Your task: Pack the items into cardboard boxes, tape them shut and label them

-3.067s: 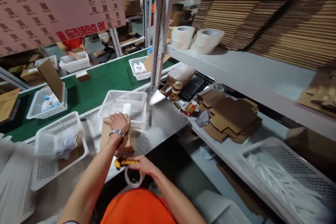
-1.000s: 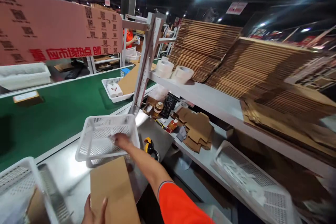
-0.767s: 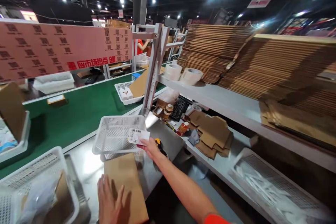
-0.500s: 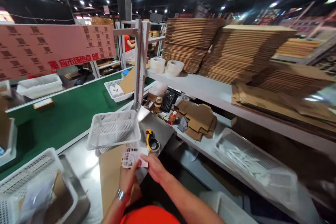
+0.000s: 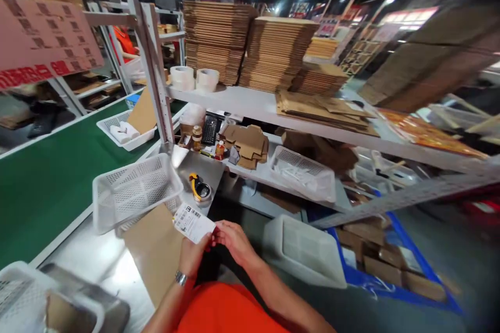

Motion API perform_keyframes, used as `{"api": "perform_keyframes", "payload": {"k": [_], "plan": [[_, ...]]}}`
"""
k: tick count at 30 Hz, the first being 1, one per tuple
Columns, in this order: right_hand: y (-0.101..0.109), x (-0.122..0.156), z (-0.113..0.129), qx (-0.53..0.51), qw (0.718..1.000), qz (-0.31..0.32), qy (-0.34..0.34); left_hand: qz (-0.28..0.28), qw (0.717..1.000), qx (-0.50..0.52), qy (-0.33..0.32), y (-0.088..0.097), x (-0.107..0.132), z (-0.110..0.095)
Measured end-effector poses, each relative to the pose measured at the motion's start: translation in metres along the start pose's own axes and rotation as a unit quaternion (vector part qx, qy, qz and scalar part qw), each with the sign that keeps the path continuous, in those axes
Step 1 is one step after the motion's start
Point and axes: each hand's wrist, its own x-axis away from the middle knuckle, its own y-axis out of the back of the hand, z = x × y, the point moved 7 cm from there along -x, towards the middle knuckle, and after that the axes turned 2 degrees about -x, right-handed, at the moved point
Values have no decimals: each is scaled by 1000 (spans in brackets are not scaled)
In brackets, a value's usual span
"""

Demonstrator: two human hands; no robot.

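A white printed shipping label [image 5: 194,223] is held out in front of my body. My left hand [image 5: 193,256], with a metal watch on the wrist, grips its lower edge, thumb on top. At the label's right corner my right hand [image 5: 234,242] pinches with its fingertips. Beneath and left of the label, a flat brown cardboard piece [image 5: 156,247] lies on the metal table [image 5: 113,265]. A yellow and black tape dispenser [image 5: 200,188] stands just beyond the label. An empty white perforated basket [image 5: 136,192] sits beyond the cardboard, resting on another basket.
A green conveyor belt [image 5: 54,182] runs along the left, carrying a basket with white rolls [image 5: 124,132]. Ahead, a shelf [image 5: 242,96] bears cardboard stacks [image 5: 273,52] and tape rolls [image 5: 207,80]. A white bin [image 5: 304,252] and a blue-edged container of boxes [image 5: 383,260] stand right.
My view has swung to the right, bringing the white bin and blue-edged container into sight. The label has tilted, and my right hand has slid to its right corner.
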Motion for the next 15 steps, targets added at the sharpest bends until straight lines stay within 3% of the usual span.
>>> {"api": "perform_keyframes", "payload": {"k": [8, 15], "plan": [[21, 29, -4, -13, 999, -37, -12, 45, 999, 2, 26, -9, 20, -3], [51, 28, 9, 28, 999, -31, -14, 58, 997, 32, 41, -40, 14, 1]]}}
